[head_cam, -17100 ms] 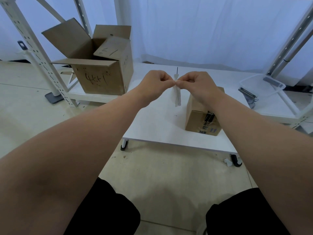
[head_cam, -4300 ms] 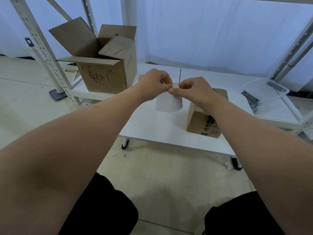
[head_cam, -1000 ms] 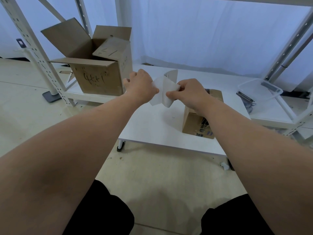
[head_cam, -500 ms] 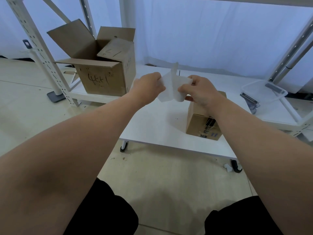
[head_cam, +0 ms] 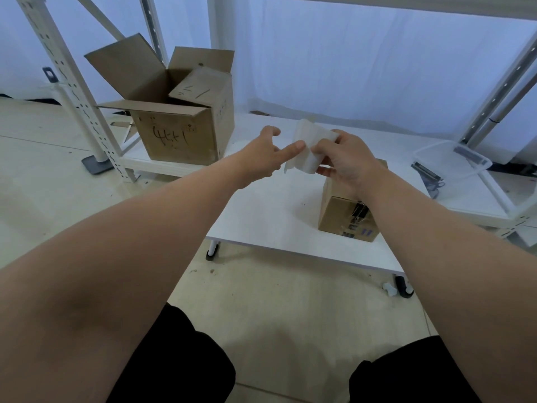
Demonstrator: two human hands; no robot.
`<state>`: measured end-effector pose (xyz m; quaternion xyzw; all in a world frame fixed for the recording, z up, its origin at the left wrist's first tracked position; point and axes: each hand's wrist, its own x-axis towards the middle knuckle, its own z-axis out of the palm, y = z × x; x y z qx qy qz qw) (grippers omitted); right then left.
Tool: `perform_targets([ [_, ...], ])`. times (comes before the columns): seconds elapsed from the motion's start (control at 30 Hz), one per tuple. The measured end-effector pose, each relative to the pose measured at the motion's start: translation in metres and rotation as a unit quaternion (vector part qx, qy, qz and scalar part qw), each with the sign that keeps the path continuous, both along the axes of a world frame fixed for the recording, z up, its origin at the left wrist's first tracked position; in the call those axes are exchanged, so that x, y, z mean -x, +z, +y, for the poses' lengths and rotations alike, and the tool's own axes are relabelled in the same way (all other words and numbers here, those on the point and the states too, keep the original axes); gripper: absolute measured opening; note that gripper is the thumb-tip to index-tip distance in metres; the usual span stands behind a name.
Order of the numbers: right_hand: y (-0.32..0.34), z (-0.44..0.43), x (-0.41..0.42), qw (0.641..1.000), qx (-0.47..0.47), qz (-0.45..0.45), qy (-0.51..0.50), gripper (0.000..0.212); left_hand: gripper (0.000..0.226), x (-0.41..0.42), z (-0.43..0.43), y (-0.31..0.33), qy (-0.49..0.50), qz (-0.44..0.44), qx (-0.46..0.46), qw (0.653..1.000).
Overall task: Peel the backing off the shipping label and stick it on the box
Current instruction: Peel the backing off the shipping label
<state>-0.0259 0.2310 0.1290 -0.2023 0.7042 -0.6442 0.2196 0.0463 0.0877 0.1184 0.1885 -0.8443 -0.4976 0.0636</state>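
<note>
The white shipping label (head_cam: 308,146) hangs curled in the air above the low white table (head_cam: 270,216). My right hand (head_cam: 345,162) pinches it on its right side, and a loose white layer curls up behind the top edge. My left hand (head_cam: 266,154) is just left of it with thumb and fingers spread; only the index fingertip touches the sheet's left edge. The small brown cardboard box (head_cam: 340,218) stands on the table below my right wrist, which hides its top. A black clip and printed marks show on its front face.
A large open cardboard box (head_cam: 180,132) with handwriting sits on a low shelf at the back left. A clear plastic bin (head_cam: 453,162) lies at the right. White rack uprights (head_cam: 66,82) stand on both sides. The table has castors (head_cam: 402,289).
Half a second ago my left hand pinched the sheet while both hands pulled its layers apart. Now the left hand has let go and spread; the right hand alone holds the sheet, a little lower.
</note>
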Motion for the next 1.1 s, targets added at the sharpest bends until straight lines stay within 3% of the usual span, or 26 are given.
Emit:
perform_targets([
  [0.17, 0.001, 0.0, 0.0, 1.0, 0.008, -0.012, 0.007, 0.019, 0.068, 0.001, -0.007, 0.002, -0.009, 0.021, -0.071, 0.997],
  [0.33, 0.001, -0.001, 0.0, 1.0, 0.012, -0.017, 0.015, 0.019, 0.031, 0.001, -0.009, 0.001, -0.025, 0.034, -0.039, 0.998],
  [0.47, 0.001, -0.002, 0.0, 1.0, 0.006, -0.01, 0.008, 0.018, 0.016, 0.001, -0.009, 0.001, -0.016, 0.06, -0.017, 0.998],
  [0.67, 0.0, -0.002, 0.0, 1.0, 0.009, -0.016, 0.002, 0.016, 0.019, -0.002, -0.01, 0.003, -0.015, 0.071, -0.011, 0.997],
  [0.8, 0.001, -0.001, 0.0, 1.0, 0.005, -0.02, 0.007, 0.013, 0.077, -0.003, -0.012, 0.001, -0.03, 0.025, -0.031, 0.999],
  [0.87, 0.0, -0.002, 0.0, 1.0, -0.001, -0.019, 0.01, 0.012, 0.093, -0.004, -0.014, 0.0, -0.045, 0.016, -0.035, 0.998],
  [0.93, -0.001, -0.002, 0.0, 1.0, -0.016, -0.005, 0.007, 0.013, 0.088, -0.005, -0.015, 0.0, -0.062, 0.013, -0.035, 0.997],
  [1.1, -0.001, -0.003, 0.001, 1.0, -0.03, 0.007, 0.001, 0.016, 0.046, -0.004, -0.012, -0.001, -0.07, 0.016, -0.017, 0.997],
])
